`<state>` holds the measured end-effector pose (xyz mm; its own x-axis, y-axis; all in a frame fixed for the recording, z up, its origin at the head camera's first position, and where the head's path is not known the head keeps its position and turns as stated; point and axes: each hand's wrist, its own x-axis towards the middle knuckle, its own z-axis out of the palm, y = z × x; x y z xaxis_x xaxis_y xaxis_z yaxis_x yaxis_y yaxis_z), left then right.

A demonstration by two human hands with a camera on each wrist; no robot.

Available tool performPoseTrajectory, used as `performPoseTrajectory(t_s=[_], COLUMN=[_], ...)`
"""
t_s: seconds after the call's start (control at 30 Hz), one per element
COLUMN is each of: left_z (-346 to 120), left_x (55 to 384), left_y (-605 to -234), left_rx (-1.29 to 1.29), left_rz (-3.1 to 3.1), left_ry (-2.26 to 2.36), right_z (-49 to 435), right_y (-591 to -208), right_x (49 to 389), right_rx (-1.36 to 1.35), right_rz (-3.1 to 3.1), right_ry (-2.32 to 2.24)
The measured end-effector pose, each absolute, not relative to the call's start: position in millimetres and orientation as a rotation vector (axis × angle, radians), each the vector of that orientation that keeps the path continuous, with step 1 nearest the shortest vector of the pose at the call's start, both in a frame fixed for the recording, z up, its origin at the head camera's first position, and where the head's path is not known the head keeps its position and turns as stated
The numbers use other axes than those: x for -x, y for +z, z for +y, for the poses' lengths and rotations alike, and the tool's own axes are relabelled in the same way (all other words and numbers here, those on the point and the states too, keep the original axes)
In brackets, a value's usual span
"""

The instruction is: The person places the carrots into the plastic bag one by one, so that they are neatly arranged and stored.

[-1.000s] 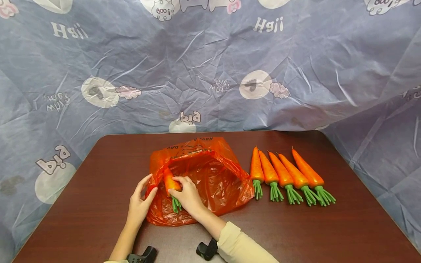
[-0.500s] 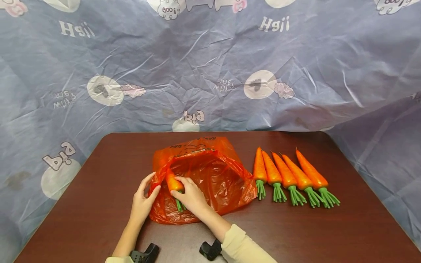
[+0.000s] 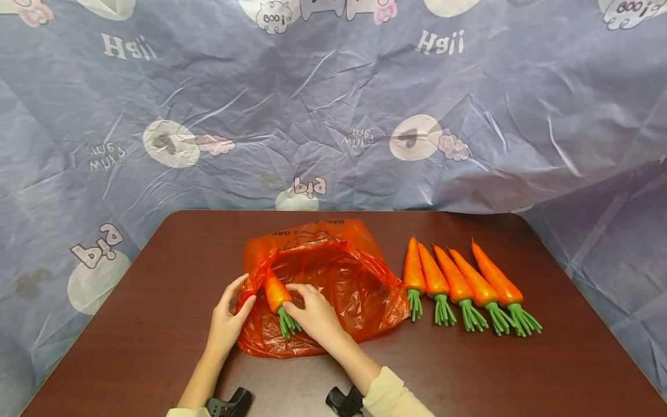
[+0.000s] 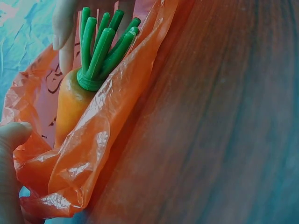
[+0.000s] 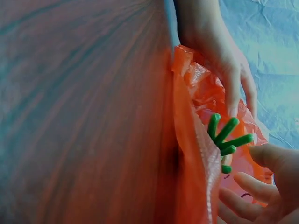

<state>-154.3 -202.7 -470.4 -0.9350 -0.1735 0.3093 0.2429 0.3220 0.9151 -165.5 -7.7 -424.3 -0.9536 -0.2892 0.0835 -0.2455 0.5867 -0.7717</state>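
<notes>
An orange plastic bag (image 3: 359, 295) lies on the table with its mouth toward me. My left hand (image 3: 225, 327) holds the left edge of that mouth between thumb and fingers. Inside, by the left side, rests a carrot (image 3: 276, 291), its green stalks toward me; in the left wrist view the stalks (image 4: 99, 53) stick up beside the bag's rim. My right hand (image 3: 319, 315) is just right of this carrot, thumb and fingers spread. The right wrist view shows the right hand's fingers (image 5: 254, 186) apart, with nothing gripped.
Several more carrots (image 3: 455, 281) lie in a row right of the bag, stalks toward me. The brown table (image 3: 120, 324) ends at a printed blue-grey cloth (image 3: 250, 104) behind it.
My right hand has let go of the carrot and drawn slightly right, its fingers spreading. The carrot stays in the bag. The left hand keeps its place at the bag's edge.
</notes>
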Motion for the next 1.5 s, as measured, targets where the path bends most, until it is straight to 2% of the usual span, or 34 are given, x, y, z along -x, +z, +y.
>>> performPoseTrajectory(t_s=[0.6,0.9,1.5], left_z=[-202,-191,-192], left_x=[151,142,144], left_y=[-470,-446,-447], left_rx=[0.114,0.072,0.076], left_rz=[-2.205,-2.215,-2.211], left_ry=[-1.647,-1.659,-1.660], right_z=[15,35,76], right_y=[-405,-401,-393], right_x=[163,162,161], right_rx=[0.510,0.494,0.407], right_rz=[2.750,2.786,2.920], right_ry=[-1.386,-1.371,-1.371])
